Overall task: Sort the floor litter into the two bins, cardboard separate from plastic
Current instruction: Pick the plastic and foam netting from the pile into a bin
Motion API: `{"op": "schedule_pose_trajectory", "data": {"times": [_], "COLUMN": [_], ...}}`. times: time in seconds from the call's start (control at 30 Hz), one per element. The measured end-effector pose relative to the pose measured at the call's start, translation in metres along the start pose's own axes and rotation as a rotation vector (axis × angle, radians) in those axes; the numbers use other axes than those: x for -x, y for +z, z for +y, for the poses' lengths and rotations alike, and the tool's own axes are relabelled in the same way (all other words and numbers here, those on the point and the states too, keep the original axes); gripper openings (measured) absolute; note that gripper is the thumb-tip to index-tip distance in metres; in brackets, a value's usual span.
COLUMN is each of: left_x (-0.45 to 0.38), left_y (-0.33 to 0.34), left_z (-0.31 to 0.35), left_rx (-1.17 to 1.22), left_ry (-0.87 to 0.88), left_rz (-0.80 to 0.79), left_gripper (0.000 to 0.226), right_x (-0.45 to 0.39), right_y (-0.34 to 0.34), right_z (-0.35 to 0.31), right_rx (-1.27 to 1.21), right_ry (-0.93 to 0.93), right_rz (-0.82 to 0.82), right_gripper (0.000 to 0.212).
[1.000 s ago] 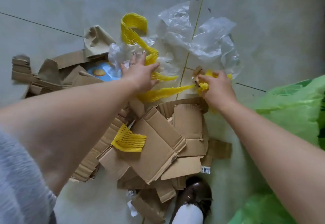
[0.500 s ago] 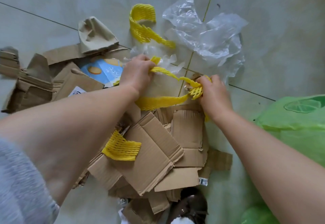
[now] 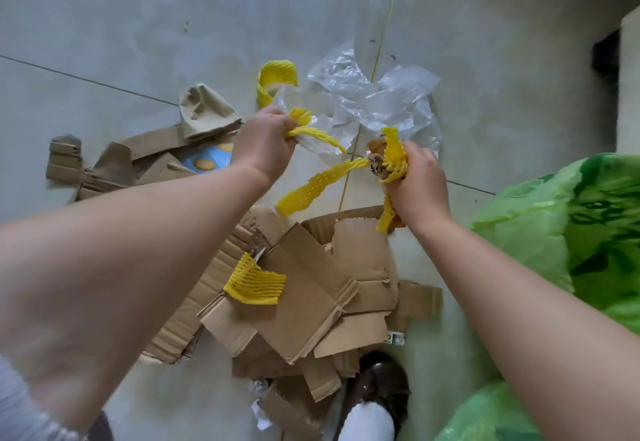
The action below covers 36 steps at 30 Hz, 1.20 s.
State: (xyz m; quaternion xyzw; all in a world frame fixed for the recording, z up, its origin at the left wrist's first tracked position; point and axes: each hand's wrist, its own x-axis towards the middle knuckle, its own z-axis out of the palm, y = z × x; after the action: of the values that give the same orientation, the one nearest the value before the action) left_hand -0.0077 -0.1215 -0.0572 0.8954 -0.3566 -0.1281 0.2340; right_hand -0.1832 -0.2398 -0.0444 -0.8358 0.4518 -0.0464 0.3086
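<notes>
Litter on the floor is of two kinds: yellow foam net and clear plastic, and brown cardboard. The left hand (image 3: 265, 147) is closed in a fist around one yellow net strip (image 3: 313, 134) together with a bit of clear plastic film; the strip runs from the fist toward the right hand. The right hand (image 3: 414, 177) is also closed, gripping a bunch of yellow net (image 3: 393, 154) with a small brown scrap (image 3: 375, 163) in it. From this grip a long net piece (image 3: 313, 186) hangs free, with its long axis slanting down and away toward the left arm, and its far end is above the cardboard. A short net end sticks out below the right fist.

Beyond both grips lies the crumpled clear plastic sheet (image 3: 377, 101), and beside it a curled yellow net (image 3: 275, 82). Below the hands the flattened cardboard pile (image 3: 311, 284) covers the floor (image 3: 104, 42), with one more yellow net piece (image 3: 256, 283) on top of it. Beside the left arm are more cardboard scraps and a blue printed packet (image 3: 204, 160). Beside the right arm is a green plastic bag (image 3: 561, 229). A brown shoe (image 3: 379, 385) stands at the near edge of the pile.

Compared with half a second ago, both hands are higher and the net, before stretched between them, now hangs in separate pieces.
</notes>
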Motion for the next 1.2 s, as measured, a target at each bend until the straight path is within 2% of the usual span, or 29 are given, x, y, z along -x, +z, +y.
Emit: {"op": "schedule_pose_trajectory", "data": {"times": [0.27, 0.5, 0.77, 0.83, 0.97, 1.2], "left_x": [0.067, 0.163, 0.271, 0.293, 0.321, 0.337], "left_y": [-0.096, -0.141, -0.120, -0.108, -0.074, -0.004], "left_z": [0.074, 0.158, 0.245, 0.260, 0.281, 0.292], "left_rx": [0.106, 0.211, 0.291, 0.291, 0.295, 0.185], "left_ry": [0.172, 0.355, 0.595, 0.652, 0.723, 0.733], "left_rz": [0.154, 0.169, -0.011, -0.072, -0.196, -0.405], "left_gripper": [0.018, 0.019, 0.018, 0.019, 0.018, 0.023], "right_x": [0.091, 0.214, 0.351, 0.372, 0.386, 0.383], "right_y": [-0.097, -0.194, -0.254, -0.256, -0.245, -0.199], "right_z": [-0.040, -0.027, 0.031, 0.047, 0.078, 0.128], "right_rx": [-0.035, -0.032, -0.021, -0.017, -0.041, -0.051], "right_ry": [-0.099, -0.068, 0.109, 0.186, 0.285, 0.463], "right_rz": [0.201, 0.400, 0.508, 0.506, 0.490, 0.406], "right_gripper": [0.015, 0.009, 0.029, 0.025, 0.017, 0.020]}}
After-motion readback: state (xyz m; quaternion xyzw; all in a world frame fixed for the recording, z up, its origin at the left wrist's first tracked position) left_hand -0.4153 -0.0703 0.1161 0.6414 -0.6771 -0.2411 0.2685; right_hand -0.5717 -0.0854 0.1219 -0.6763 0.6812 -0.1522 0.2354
